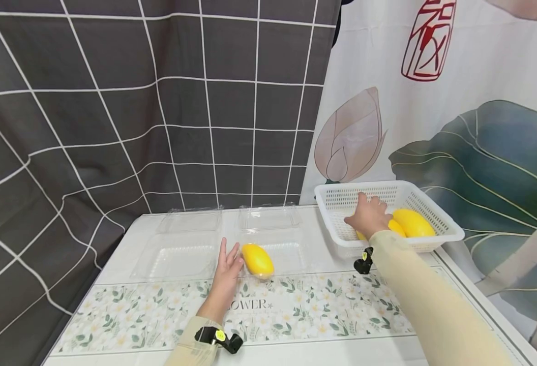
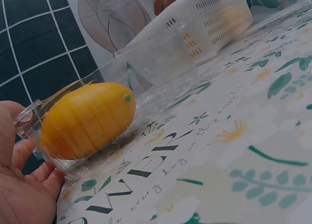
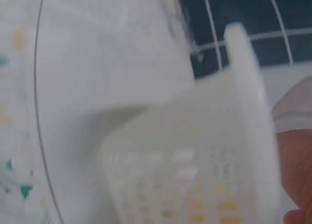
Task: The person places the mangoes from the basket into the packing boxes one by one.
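My left hand point(image 1: 225, 277), fingers extended, rests against the left side of a clear plastic container point(image 1: 291, 256). Inside that container, near its front left corner, lies a yellow mango point(image 1: 257, 260). Its green stem spot shows through the plastic in the left wrist view, where my fingers point(image 2: 41, 177) touch the container's edge. Over on the right, my right hand point(image 1: 370, 213) reaches into a white slotted basket point(image 1: 325, 208) with spread fingers. More mangoes point(image 1: 412, 222) lie there, partly under the hand. The right wrist view is blurred and shows mostly the basket's outer wall point(image 3: 161, 136).
Left of the mango's container is a second clear container point(image 1: 177, 259) with its lid folded back. Both stand on a white table with a floral cloth strip point(image 1: 332, 310). A dark grid curtain point(image 1: 232, 107) and a white printed curtain point(image 1: 364, 61) hang behind.
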The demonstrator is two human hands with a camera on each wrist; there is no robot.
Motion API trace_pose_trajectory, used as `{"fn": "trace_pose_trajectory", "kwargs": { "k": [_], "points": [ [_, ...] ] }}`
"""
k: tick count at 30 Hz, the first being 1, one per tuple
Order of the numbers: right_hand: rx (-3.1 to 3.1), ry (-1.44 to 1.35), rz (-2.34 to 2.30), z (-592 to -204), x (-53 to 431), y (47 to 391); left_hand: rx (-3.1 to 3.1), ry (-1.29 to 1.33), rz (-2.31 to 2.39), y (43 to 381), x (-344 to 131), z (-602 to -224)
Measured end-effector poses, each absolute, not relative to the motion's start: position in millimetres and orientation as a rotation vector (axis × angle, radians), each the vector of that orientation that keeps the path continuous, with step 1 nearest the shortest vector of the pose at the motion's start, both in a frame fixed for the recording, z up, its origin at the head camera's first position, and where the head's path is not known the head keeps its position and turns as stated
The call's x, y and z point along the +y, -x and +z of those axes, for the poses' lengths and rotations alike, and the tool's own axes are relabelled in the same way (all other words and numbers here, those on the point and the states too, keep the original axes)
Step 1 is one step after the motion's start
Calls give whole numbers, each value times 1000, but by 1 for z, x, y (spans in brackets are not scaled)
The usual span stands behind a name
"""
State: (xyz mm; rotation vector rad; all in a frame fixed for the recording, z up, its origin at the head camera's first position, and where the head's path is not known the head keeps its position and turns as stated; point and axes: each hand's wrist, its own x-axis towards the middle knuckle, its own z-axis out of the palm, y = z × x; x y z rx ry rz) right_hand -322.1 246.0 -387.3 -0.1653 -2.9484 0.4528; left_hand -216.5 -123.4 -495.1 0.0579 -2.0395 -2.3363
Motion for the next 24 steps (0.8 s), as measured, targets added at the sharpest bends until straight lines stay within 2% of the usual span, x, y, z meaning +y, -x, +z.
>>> {"fn": "trace_pose_trajectory", "kwargs": {
  "k": [9,24],
  "points": [
    [-3050,258,397,-404,261,319,-2032,-64,-2345,215,-126,-497],
    [-3187,296,244,-401,254,309,-2010,-46,-2362,217,-125,-495]
  ]
}}
